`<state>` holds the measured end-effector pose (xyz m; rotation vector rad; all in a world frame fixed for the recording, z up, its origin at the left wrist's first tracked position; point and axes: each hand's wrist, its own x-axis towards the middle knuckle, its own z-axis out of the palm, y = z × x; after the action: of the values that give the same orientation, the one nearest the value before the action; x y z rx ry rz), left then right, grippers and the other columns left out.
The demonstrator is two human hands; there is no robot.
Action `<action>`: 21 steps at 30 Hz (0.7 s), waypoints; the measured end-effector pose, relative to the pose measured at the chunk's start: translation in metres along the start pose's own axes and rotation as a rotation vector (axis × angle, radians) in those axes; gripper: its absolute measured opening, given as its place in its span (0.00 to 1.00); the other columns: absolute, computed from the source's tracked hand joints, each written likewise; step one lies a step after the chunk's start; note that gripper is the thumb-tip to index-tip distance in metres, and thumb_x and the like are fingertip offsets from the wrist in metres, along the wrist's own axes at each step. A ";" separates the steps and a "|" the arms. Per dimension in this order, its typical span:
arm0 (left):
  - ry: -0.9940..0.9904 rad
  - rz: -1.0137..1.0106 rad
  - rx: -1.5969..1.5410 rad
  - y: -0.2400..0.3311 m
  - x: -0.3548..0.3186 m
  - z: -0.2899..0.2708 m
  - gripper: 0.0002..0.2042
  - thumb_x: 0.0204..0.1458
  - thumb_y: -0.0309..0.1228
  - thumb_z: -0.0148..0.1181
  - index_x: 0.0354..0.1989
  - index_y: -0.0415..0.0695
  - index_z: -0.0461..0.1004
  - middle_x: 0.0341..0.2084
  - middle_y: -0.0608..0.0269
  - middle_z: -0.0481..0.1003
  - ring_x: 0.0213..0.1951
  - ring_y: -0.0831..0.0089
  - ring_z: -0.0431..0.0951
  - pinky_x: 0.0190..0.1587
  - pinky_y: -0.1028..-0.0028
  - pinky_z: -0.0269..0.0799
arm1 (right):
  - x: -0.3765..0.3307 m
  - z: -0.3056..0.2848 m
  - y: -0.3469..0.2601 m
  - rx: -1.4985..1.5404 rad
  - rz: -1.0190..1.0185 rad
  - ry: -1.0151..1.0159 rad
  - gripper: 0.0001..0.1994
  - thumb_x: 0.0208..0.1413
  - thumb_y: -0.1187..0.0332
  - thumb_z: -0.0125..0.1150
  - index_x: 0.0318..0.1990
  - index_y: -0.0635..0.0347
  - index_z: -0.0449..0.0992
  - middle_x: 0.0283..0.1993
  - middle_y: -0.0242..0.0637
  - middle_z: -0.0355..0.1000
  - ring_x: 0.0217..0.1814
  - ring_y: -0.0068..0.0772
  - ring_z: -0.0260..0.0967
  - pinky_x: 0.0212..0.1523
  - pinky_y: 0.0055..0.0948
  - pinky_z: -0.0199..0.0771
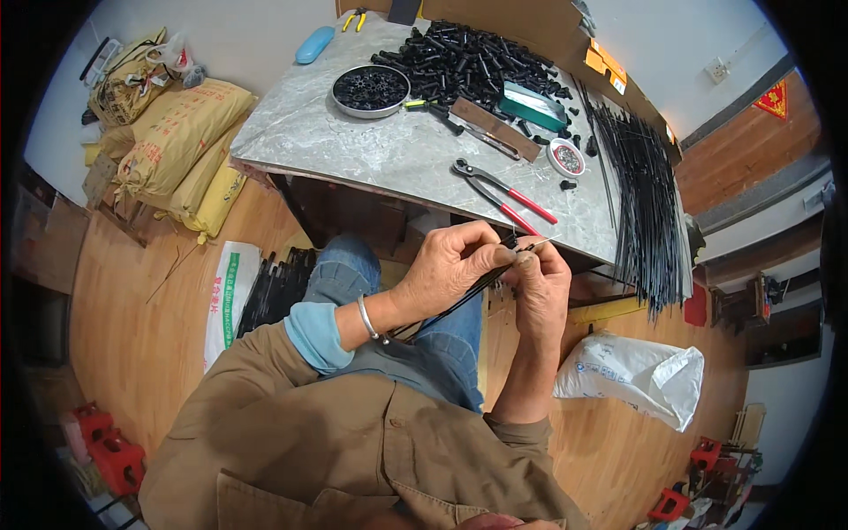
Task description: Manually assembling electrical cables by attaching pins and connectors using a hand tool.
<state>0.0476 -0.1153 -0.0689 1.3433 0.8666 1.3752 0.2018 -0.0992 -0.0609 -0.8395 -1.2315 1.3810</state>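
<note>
My left hand (459, 267), with a bracelet at the wrist, is closed on thin black cables (468, 296) that trail back over my lap. Thumb and forefinger pinch close to their ends. Right beside it, my right hand (542, 287) is also closed, pinching the cable end, from which thin bare wire sticks out. The fingertips hide just what is joined there. Both hands are over my knees at the table's front edge. Just beyond them on the table lie end-cutting pincers (528, 203) with red handles.
The grey table (291, 132) bears a heap of black parts (468, 57), a round bowl (371, 114) of small black pieces, a green box (533, 115), a small dish (553, 162) and a cable bundle (640, 203). A white sack (609, 375) lies right; stacked sacks (181, 146) stand left.
</note>
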 end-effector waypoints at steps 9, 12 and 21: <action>0.059 -0.130 -0.390 0.014 -0.002 0.001 0.13 0.59 0.41 0.53 0.33 0.42 0.68 0.24 0.76 0.66 0.29 0.89 0.65 0.33 0.85 0.66 | 0.015 0.004 0.010 0.138 0.108 -0.196 0.14 0.55 0.58 0.61 0.35 0.62 0.74 0.28 0.28 0.69 0.29 0.17 0.65 0.31 0.18 0.67; -0.005 -0.128 -0.344 0.019 0.000 -0.006 0.14 0.59 0.43 0.52 0.32 0.43 0.67 0.24 0.75 0.67 0.28 0.88 0.66 0.33 0.85 0.67 | 0.016 0.009 0.003 0.122 0.144 -0.187 0.15 0.56 0.58 0.60 0.34 0.63 0.74 0.27 0.29 0.69 0.27 0.17 0.64 0.31 0.19 0.68; 0.001 -0.223 -0.451 0.007 0.005 -0.014 0.20 0.58 0.52 0.47 0.30 0.46 0.67 0.22 0.71 0.66 0.24 0.83 0.66 0.28 0.82 0.63 | 0.021 0.015 -0.002 0.049 0.211 -0.252 0.18 0.60 0.54 0.53 0.30 0.62 0.72 0.25 0.31 0.69 0.25 0.21 0.68 0.27 0.20 0.71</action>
<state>0.0335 -0.1100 -0.0621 0.8737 0.6349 1.2983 0.1844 -0.0822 -0.0524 -0.7964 -1.3214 1.7227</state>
